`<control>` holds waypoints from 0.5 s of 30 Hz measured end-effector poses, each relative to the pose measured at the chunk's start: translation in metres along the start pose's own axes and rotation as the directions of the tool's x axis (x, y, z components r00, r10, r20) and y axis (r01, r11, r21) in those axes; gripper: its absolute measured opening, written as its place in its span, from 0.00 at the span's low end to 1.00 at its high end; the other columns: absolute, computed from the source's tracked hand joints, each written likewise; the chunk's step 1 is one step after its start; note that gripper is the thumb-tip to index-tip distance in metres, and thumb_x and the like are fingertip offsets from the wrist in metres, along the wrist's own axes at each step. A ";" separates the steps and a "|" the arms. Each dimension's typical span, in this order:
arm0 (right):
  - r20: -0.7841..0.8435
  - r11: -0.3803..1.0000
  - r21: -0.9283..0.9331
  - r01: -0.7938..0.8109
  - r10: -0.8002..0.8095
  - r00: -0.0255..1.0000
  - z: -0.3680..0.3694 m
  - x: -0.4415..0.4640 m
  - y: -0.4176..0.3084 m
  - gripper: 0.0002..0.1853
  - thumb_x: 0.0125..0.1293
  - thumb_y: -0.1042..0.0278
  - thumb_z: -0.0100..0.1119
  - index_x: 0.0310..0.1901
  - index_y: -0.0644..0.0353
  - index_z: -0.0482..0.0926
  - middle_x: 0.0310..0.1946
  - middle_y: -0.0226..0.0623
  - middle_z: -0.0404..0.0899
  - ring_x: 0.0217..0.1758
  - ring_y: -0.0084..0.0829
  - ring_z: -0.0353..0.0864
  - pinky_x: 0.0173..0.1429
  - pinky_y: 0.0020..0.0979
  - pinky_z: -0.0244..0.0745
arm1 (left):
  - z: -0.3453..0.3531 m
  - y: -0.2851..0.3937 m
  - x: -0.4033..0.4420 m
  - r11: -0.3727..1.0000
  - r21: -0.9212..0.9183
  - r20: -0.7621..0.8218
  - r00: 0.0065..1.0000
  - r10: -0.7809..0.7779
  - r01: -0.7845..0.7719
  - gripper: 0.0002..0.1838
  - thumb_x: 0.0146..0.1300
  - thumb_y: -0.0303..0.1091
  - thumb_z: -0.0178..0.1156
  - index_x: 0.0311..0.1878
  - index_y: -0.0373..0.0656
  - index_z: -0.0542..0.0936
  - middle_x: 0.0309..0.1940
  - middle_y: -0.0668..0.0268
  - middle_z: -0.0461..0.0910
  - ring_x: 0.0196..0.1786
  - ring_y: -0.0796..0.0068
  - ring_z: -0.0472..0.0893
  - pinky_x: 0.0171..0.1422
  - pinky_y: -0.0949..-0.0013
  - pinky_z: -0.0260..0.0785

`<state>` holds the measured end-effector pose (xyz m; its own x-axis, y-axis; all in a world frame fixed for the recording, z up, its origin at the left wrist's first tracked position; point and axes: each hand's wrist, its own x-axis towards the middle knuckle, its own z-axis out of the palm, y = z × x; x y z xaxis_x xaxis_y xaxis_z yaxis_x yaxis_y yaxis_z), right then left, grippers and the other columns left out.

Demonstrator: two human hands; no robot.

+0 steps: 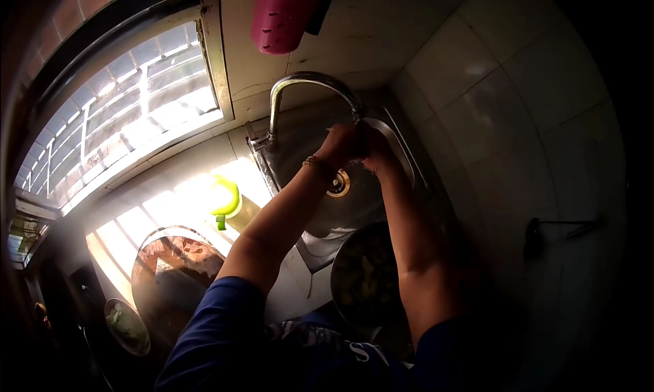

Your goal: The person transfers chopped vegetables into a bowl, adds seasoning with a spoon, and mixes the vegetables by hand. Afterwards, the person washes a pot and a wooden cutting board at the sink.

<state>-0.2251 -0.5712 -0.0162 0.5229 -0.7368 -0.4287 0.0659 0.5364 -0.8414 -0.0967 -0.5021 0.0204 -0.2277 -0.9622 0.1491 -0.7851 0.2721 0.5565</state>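
Both of my hands meet under the spout of a curved chrome faucet (306,76), over a steel sink (286,162). My left hand (338,144), with a bracelet at the wrist, touches or overlaps my right hand (373,147). Deep shadow covers the fingers, so their pose and anything between them cannot be made out. Below the hands the round drain (338,183) shows. A dark round pan (335,283) with greenish pieces of food inside stands near my right forearm, at the sink's near end.
Left of the sink, a bright yellow-green object (225,194) stands on the sunlit counter. Nearer lie a round wooden board (187,250) and a bowl (129,331) with pale green pieces. A pink container (276,21) hangs above the faucet. Tiled wall (504,126) borders the right side.
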 end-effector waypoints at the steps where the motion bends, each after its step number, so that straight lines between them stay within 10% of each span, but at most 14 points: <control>1: -0.089 0.971 0.202 0.127 -0.111 0.990 0.025 -0.007 0.006 0.17 0.64 0.51 0.51 0.39 0.58 0.75 0.32 0.32 0.76 0.32 0.32 0.77 0.37 0.32 0.74 | 0.024 -0.010 0.010 1.000 -0.002 0.001 1.000 0.007 -0.007 0.13 0.55 0.35 0.57 0.41 0.39 0.74 0.35 0.49 0.78 0.41 0.56 0.79 0.44 0.63 0.70; 4: -0.342 0.908 0.197 0.370 -0.290 0.894 0.043 -0.001 0.031 0.20 0.64 0.50 0.50 0.45 0.60 0.74 0.38 0.39 0.77 0.41 0.34 0.77 0.46 0.38 0.74 | 0.060 -0.028 0.020 0.671 -0.723 -0.203 0.878 -0.433 0.164 0.13 0.58 0.39 0.54 0.42 0.42 0.75 0.42 0.53 0.78 0.46 0.56 0.78 0.49 0.59 0.70; 5: -0.281 0.902 0.353 0.247 -0.150 0.948 0.044 -0.001 0.031 0.21 0.65 0.49 0.48 0.48 0.61 0.72 0.44 0.41 0.74 0.47 0.37 0.75 0.51 0.43 0.71 | 0.055 -0.027 0.014 0.675 -0.719 -0.200 0.881 -0.429 0.165 0.13 0.58 0.39 0.54 0.42 0.42 0.75 0.42 0.53 0.78 0.46 0.56 0.78 0.49 0.59 0.70; 8: -0.140 0.896 0.443 0.009 0.059 0.988 0.043 -0.021 0.013 0.25 0.66 0.47 0.47 0.53 0.62 0.68 0.52 0.44 0.69 0.53 0.45 0.71 0.56 0.53 0.67 | 0.035 -0.038 -0.015 0.984 0.132 0.116 0.984 -0.132 0.117 0.22 0.60 0.50 0.51 0.56 0.56 0.71 0.63 0.60 0.63 0.63 0.52 0.65 0.54 0.32 0.63; 10: -0.115 0.952 0.305 -0.029 0.067 0.991 0.033 -0.031 -0.002 0.34 0.63 0.41 0.49 0.58 0.63 0.61 0.60 0.53 0.59 0.59 0.57 0.64 0.56 0.63 0.62 | 0.005 -0.034 -0.047 0.950 0.123 0.139 0.943 -0.302 0.287 0.27 0.61 0.49 0.52 0.65 0.67 0.61 0.68 0.63 0.54 0.70 0.47 0.51 0.55 0.26 0.57; 11: -0.145 0.916 0.346 0.200 -0.158 0.977 0.039 -0.042 -0.008 0.35 0.63 0.41 0.50 0.61 0.62 0.60 0.63 0.50 0.59 0.65 0.57 0.59 0.60 0.62 0.59 | 0.063 -0.107 -0.041 0.973 0.223 0.004 0.998 -0.056 0.054 0.27 0.62 0.47 0.51 0.65 0.62 0.61 0.67 0.61 0.56 0.68 0.43 0.53 0.61 0.36 0.59; 13: 0.057 0.788 0.444 0.427 -0.500 0.864 0.027 -0.054 -0.019 0.32 0.62 0.44 0.53 0.61 0.57 0.63 0.62 0.44 0.64 0.69 0.52 0.55 0.62 0.66 0.53 | 0.051 -0.114 -0.071 0.935 -0.272 -0.264 0.917 -0.300 0.227 0.20 0.61 0.41 0.55 0.53 0.39 0.70 0.48 0.45 0.73 0.53 0.44 0.72 0.56 0.55 0.67; 15: -0.051 0.955 -0.295 0.037 -0.055 0.997 0.034 -0.075 -0.013 0.24 0.60 0.49 0.57 0.54 0.51 0.72 0.59 0.38 0.69 0.70 0.43 0.55 0.62 0.70 0.47 | 0.018 -0.085 -0.091 0.765 -0.486 -0.429 0.648 -0.630 0.422 0.12 0.57 0.34 0.57 0.39 0.35 0.73 0.34 0.48 0.76 0.40 0.51 0.77 0.51 0.55 0.67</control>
<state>-0.2361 -0.5086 0.0386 0.4742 -0.7852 -0.3983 -0.1686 0.3630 -0.9164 -0.0195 -0.4371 -0.0552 0.5935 -0.7990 0.0967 -0.4171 -0.2026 0.8860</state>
